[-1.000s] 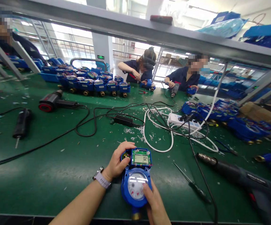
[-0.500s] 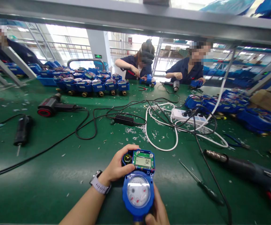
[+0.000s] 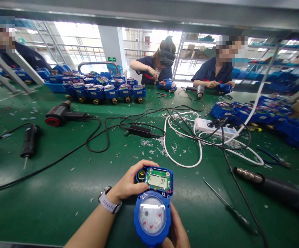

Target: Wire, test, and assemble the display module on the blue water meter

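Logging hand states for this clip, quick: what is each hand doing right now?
Left hand: closed, holding the blue plastic water meter by its upper end.
Right hand: closed, holding the meter's lower right edge.

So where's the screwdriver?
In the head view, the screwdriver lies on the green workbench, on the right side, between the blue water meter and the black heat gun.

To my right, a screwdriver (image 3: 232, 208) lies near a black heat gun (image 3: 270, 186). Ahead, a white cable (image 3: 182, 155) loops beside plastic shavings (image 3: 151, 143) and a power strip (image 3: 215, 126). Farther off, blue water meters (image 3: 104, 93) stand in rows on the green bench (image 3: 48, 193), and a co-worker (image 3: 149, 69) works across from me.
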Demonstrator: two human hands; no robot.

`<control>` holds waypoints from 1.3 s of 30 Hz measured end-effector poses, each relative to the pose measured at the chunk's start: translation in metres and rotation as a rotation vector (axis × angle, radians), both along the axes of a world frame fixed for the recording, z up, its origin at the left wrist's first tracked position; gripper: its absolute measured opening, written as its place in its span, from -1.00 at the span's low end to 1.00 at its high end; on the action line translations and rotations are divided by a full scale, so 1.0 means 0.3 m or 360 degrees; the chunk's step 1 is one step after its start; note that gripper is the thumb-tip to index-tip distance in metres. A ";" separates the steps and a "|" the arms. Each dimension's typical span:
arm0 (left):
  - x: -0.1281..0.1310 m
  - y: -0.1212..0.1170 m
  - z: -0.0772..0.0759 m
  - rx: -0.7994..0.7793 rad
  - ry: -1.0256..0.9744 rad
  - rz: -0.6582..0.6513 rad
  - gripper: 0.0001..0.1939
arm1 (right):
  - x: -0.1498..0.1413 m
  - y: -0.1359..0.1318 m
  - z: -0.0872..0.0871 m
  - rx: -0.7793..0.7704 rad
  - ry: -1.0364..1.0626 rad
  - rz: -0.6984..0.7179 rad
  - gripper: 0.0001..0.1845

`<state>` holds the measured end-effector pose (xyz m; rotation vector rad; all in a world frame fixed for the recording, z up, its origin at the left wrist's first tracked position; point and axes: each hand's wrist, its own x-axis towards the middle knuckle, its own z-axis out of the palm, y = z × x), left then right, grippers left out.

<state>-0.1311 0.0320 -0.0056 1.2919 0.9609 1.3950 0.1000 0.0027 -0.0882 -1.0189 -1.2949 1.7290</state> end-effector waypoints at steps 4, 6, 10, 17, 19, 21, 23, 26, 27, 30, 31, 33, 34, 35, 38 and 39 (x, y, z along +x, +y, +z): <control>-0.001 -0.002 0.003 -0.0013 -0.0060 -0.0030 -0.32 | 0.000 0.004 0.009 -0.0005 -0.0023 0.0005 -0.04; 0.000 -0.003 0.005 -0.0039 -0.0102 -0.0021 -0.33 | -0.002 0.003 0.013 -0.0010 -0.0040 0.0007 -0.07; 0.004 -0.002 0.003 -0.0025 -0.0068 0.0048 -0.38 | -0.003 0.002 0.017 0.0034 -0.0020 0.0010 -0.08; 0.010 0.000 0.000 0.0003 -0.0019 0.0105 -0.41 | 0.007 0.006 0.021 0.0036 0.0028 0.0007 -0.07; 0.011 0.000 0.001 0.0009 -0.0022 0.0106 -0.42 | 0.009 0.007 0.024 0.0078 0.0033 -0.0022 -0.13; 0.013 0.000 0.001 0.0023 -0.0030 0.0104 -0.43 | 0.010 0.008 0.030 0.0100 0.0047 -0.0029 -0.17; 0.015 0.001 -0.002 0.0045 -0.0019 0.0114 -0.44 | 0.009 0.009 0.038 0.0123 0.0052 -0.0023 -0.20; 0.015 0.004 -0.011 0.0110 0.0049 0.0168 -0.46 | 0.004 0.009 0.056 0.0119 0.0067 -0.0030 -0.21; 0.016 0.005 -0.014 0.0135 0.0065 0.0189 -0.47 | 0.002 0.008 0.064 0.0101 0.0079 -0.0041 -0.21; 0.018 0.008 -0.021 0.0178 0.0075 0.0212 -0.48 | -0.005 0.008 0.088 0.0037 0.0117 -0.0071 -0.21; 0.020 0.009 -0.022 0.0183 0.0074 0.0211 -0.48 | -0.007 0.008 0.094 0.0019 0.0130 -0.0079 -0.23; 0.022 0.009 -0.021 0.0194 0.0090 0.0210 -0.48 | -0.008 0.011 0.104 -0.0007 0.0157 -0.0093 -0.28; 0.024 0.009 -0.021 0.0199 0.0105 0.0211 -0.48 | -0.008 0.013 0.107 -0.0015 0.0168 -0.0099 -0.29; 0.026 0.008 -0.020 0.0208 0.0121 0.0213 -0.48 | -0.008 0.014 0.108 -0.0016 0.0172 -0.0102 -0.30; 0.031 0.007 -0.019 0.0234 0.0166 0.0234 -0.49 | -0.007 0.018 0.106 0.0055 0.0140 -0.0087 -0.32; 0.032 0.006 -0.019 0.0240 0.0181 0.0246 -0.49 | -0.007 0.018 0.105 0.0107 0.0140 -0.0070 -0.34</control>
